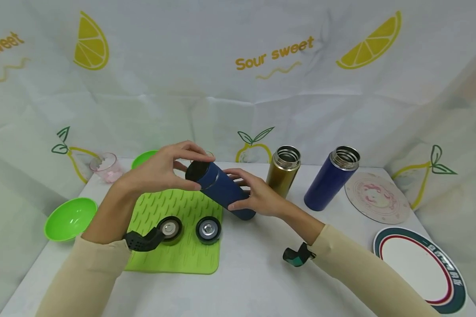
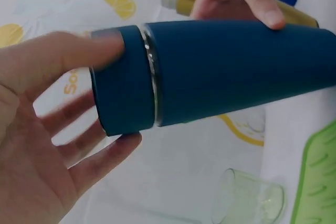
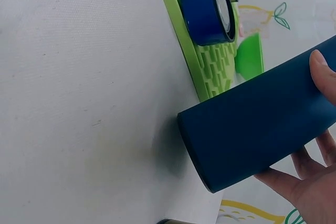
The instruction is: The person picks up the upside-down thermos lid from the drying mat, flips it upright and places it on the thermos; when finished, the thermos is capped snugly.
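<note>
From the head view, I am holding a dark blue flask point(image 1: 221, 189) tilted in the middle of the frame, above the far edge of the green ridged mat point(image 1: 174, 255). My left hand point(image 1: 164, 169) has its fingers and thumb curled around the flask's cap point(image 1: 200, 172) at the upper-left end. My right hand point(image 1: 255, 193) wraps the body lower down, fingers behind and thumb in front. On the mat below sit two loose lids point(image 1: 169, 229) point(image 1: 208, 229), side by side. Right of my hands stand a gold flask point(image 1: 283, 171) and a blue flask point(image 1: 331, 178), both open at the top. Further right lie a pink-patterned plate point(image 1: 377, 198) and a plate with red and dark rims point(image 1: 420, 268). A green bowl point(image 1: 69, 219) sits at the left edge of the table point(image 1: 254, 281), with a pink cup point(image 1: 105, 167) behind it.

In the left wrist view, the flask point(image 2: 231, 72) runs across the frame. My left hand point(image 2: 47, 145) cups the cap point(image 2: 123, 85), thumb over the top side and fingers under it. The right hand's fingers point(image 2: 262, 9) press on the body at the upper right. A clear glass point(image 2: 249, 198) lies at the bottom.

In the right wrist view, the flask's base end point(image 3: 252, 129) fills the lower right, held clear of the table point(image 3: 79, 103). My right hand's fingers point(image 3: 296, 187) curl beneath it, the thumb on its upper side. A blue lid point(image 3: 206, 9) stands on the mat point(image 3: 210, 69) at the top.
</note>
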Motion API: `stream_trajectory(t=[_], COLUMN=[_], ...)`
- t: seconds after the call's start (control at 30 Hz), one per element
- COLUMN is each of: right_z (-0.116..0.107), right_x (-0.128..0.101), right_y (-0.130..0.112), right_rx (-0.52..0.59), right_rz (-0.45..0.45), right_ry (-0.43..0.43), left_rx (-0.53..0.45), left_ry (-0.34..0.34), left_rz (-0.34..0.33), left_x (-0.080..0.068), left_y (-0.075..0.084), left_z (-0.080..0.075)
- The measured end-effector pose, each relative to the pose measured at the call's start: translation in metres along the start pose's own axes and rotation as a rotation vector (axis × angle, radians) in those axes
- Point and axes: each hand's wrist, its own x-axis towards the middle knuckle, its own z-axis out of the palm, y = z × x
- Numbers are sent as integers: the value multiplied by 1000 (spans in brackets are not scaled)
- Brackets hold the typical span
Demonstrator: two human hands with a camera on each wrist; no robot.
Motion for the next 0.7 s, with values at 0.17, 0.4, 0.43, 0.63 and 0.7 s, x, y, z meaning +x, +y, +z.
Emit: stream_trajectory(t=[0.17, 0.4, 0.43, 0.63, 0.7], right_z=[0, -1, -1, -1, 0], right_x=[0, -1, -2, -2, -1], right_y=[1, 0, 0, 0, 1], right_rx=[-5, -10, -10, -9, -12], right_rz=[12, 14, 15, 11, 7], right_ry=[11, 16, 19, 26, 24], left_rx=[53, 26, 8, 113, 136], left_ry=[12, 23, 7, 41, 61], left_rz=[-5, 18, 42, -38, -67], left_x=[2, 4, 4, 6, 6], left_y=[1, 3, 3, 6, 7], left_z=[2, 3, 2, 4, 5])
